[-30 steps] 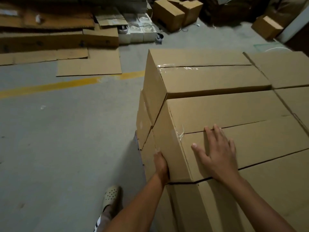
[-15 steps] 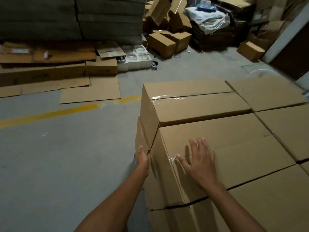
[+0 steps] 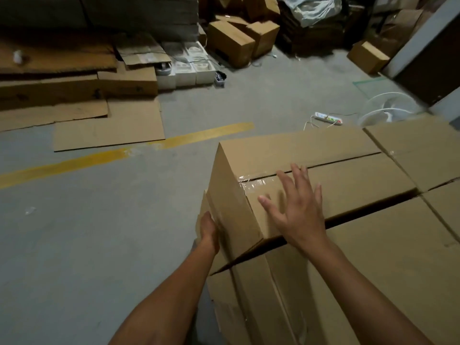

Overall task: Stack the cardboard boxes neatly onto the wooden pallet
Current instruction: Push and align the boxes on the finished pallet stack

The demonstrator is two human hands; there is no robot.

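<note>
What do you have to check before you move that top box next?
1. Side: left hand flat against the corner box: ok.
2. Top: right hand touching it: cannot tell, blurred.
3. Fit: corner box tight against the nearer box: not ok, a dark gap shows.
4. Seal: tape holds the flaps shut: ok.
5. Base: pallet underneath: cannot tell, hidden.
</note>
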